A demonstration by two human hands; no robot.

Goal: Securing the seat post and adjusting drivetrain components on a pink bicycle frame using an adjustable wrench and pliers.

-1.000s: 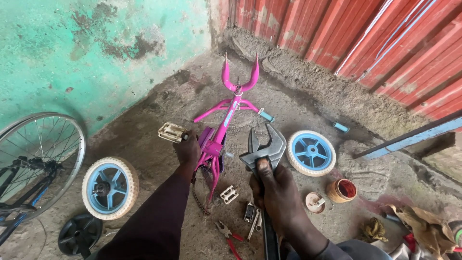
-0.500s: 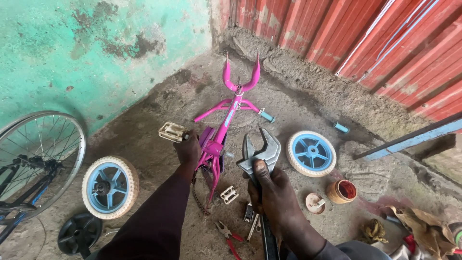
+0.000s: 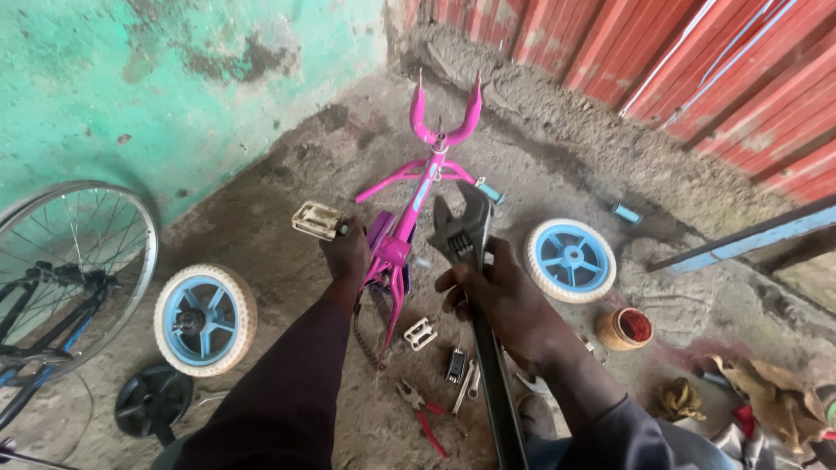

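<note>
Down on the gritty floor, we grip with both hands. Our left hand (image 3: 347,254) is clenched around the pedal arm, with the cream pedal (image 3: 317,219) sticking out just to the left of the knuckles. That arm belongs to the pink bike frame (image 3: 402,228), which lies flat on the ground with its fork pointing to the far wall, directly right of this hand and touching it.

Our right hand (image 3: 498,296) is wrapped tight around the handle of a big adjustable wrench (image 3: 464,228). The wrench head rises past the far side of the fingers, its jaw standing open, just right of the frame's middle; whether the metal touches the frame we cannot tell. The long handle runs back toward us under the palm.

A blue wheel with a pale tyre (image 3: 571,259) lies right of the wrench, and a second one (image 3: 204,318) lies left of our left forearm. Near, between the arms, sit a loose pedal (image 3: 420,332) and red-handled pliers (image 3: 421,412). A small pot of red grease (image 3: 623,327) stands at the right.
</note>
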